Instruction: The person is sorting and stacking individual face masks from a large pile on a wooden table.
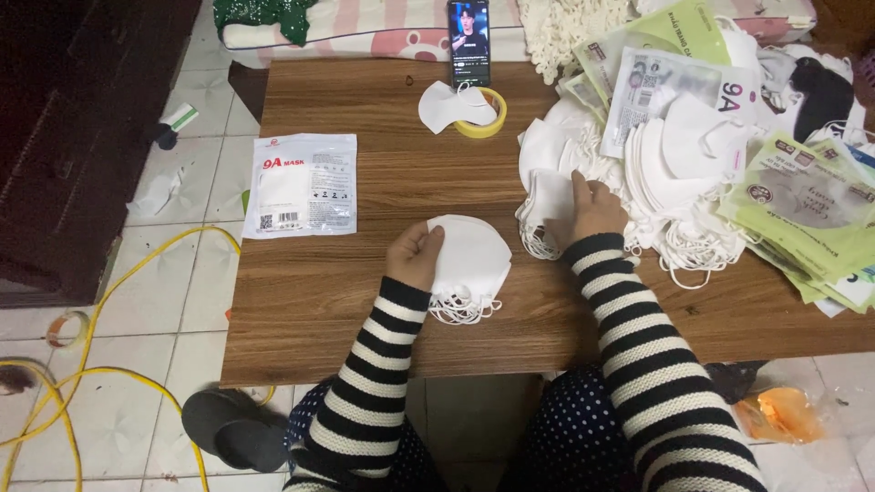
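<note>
While your left hand point(415, 255) grips the mask stack point(469, 264) near the bench's point(365, 328) front edge, keeping it squared, your right hand point(594, 208) lies open-fingered on the loose pile point(547, 205).

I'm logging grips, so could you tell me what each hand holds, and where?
The left hand grips a small stack of white masks by its left edge; the right hand rests on the mask pile.

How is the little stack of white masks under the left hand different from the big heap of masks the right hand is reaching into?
The stack of masks under the left hand is small, neat and squared up; the heap of masks by the right hand is large and sprawling. The stack lies alone on bare wooden table; the heap is partly buried under green and white packets. Both are white folded masks with loose ear loops.
</note>
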